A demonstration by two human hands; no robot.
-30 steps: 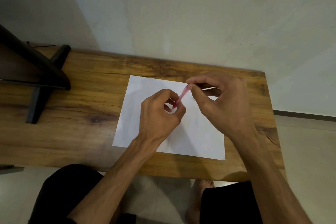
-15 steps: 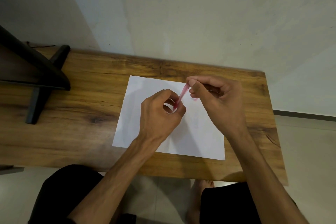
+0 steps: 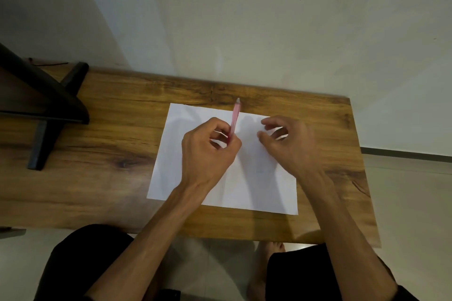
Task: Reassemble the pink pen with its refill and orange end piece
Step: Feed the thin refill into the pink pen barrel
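Note:
My left hand (image 3: 208, 151) grips the lower end of the pink pen (image 3: 235, 116), which points up and away from me, its pale tip over the far edge of the white paper (image 3: 254, 186). My right hand (image 3: 291, 144) hovers just right of the pen with its fingers curled and apart, holding nothing I can see. The pen's lower end is hidden inside my left fist. I cannot make out the orange end piece or a separate refill.
The paper lies on a wooden table (image 3: 102, 154) against a pale wall. A black stand (image 3: 49, 110) sits on the table's far left. My knees and a bare foot (image 3: 266, 266) show below the table's near edge.
My right hand has let go of the pen's upper end and moved right. The pen now stands longer and more upright out of my left hand.

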